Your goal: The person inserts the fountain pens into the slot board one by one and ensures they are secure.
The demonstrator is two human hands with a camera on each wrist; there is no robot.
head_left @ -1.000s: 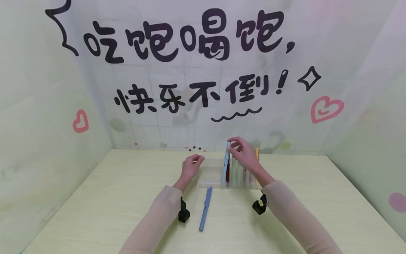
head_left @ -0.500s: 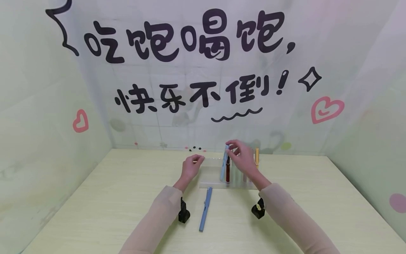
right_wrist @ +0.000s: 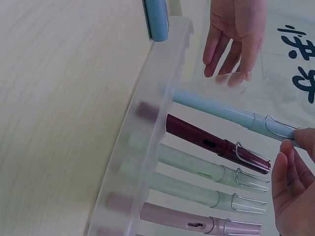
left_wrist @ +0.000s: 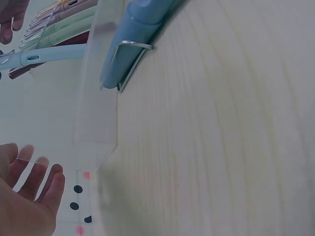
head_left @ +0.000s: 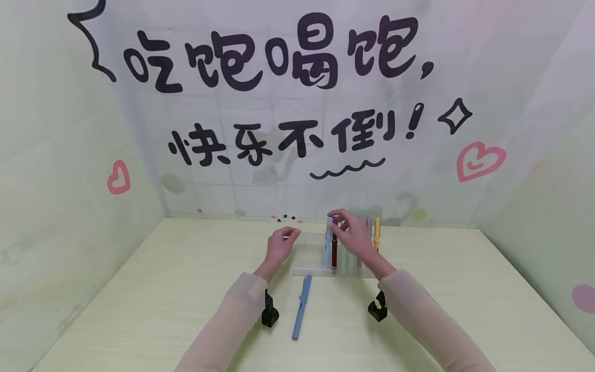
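My right hand (head_left: 355, 232) pinches the capped top of a light blue pen (right_wrist: 221, 111) with a metal clip. This pen stands almost upright in a clear acrylic pen stand (head_left: 309, 271), beside a dark red pen (right_wrist: 211, 142). At the stand's left end, my left hand (head_left: 281, 244) pinches the edge of its clear back panel between thumb and fingers. In the right wrist view, two pale green pens (right_wrist: 192, 164) and a mauve pen (right_wrist: 182, 218) follow the dark red one in the row.
A darker blue pen (head_left: 301, 307) lies on the table (head_left: 162, 310) in front of the stand. At the row's right end is a yellow pen (head_left: 377, 232). Behind the table hangs a printed backdrop (head_left: 232, 191).
The right hand has moved slightly left and down with the light blue pen. The pen has gone from leaning to nearly upright beside the dark red pen. The left hand stays put.
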